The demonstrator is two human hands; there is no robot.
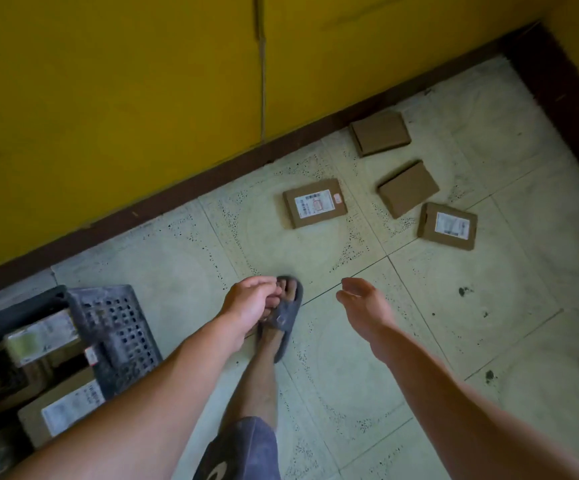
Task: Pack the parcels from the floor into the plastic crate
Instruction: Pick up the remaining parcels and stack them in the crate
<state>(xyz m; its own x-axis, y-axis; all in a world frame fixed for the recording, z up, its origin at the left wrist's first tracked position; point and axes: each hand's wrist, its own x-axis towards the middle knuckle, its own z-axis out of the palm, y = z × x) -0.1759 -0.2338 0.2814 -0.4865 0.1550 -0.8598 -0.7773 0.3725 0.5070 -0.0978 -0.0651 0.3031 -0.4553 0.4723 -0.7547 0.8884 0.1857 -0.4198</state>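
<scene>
Head view, parcels: four flat brown cardboard parcels lie on the tiled floor (pixel 489 306), well apart from the crate.
Positions: nearest labelled parcel (pixel 314 202); plain parcel by the skirting (pixel 380 133); middle plain parcel (pixel 407 188), just beside the right labelled parcel (pixel 447 226).
Handling, judged: probably light; stiff-walled and dry, so unlikely to slip; contents unknown.
Hold, judged: each lies flat, so take it across the short width, thumb on one long edge and fingers on the other, tipping an edge up first.
Plastic crate (pixel 118 327): dark, perforated, at lower left; packed parcels (pixel 69 407) already lie inside.
Left hand (pixel 250 299): above the slipper (pixel 283 318); fingers loosely curled, grasping nothing.
Right hand (pixel 361 299): extended toward the parcels; fingers released, empty.
Skirting (pixel 264 154): dark brown, under a yellow wall.
</scene>
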